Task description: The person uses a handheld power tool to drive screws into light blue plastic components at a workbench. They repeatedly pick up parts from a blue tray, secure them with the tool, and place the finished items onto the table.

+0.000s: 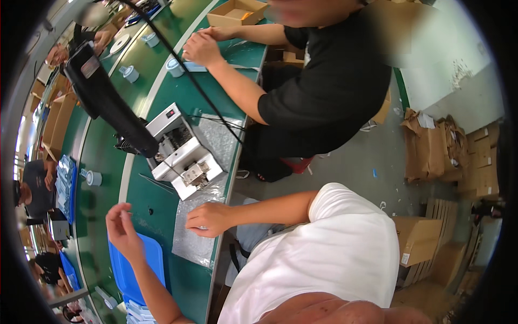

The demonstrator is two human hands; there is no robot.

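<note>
My left hand (124,229) is raised over the blue tray (136,264) at the table's left front, fingers curved and apart with nothing visible between them. Low over a sheet of bubble wrap (189,245), my right hand (209,218) is closed, its fingers curled in; whatever they may hold is hidden. Just beyond that hand stands a white and silver bench machine (186,156) with a red switch and a metal block at its near end. Light-blue flat parts (139,313) lie at the bottom, below the tray.
A long black device (108,97) with a cable slants over the machine. Light-blue cup-shaped parts (129,74) stand along the green conveyor (105,146). Beside me a co-worker in black (334,92) works with both hands at the table. Cardboard boxes (415,237) stand on the right.
</note>
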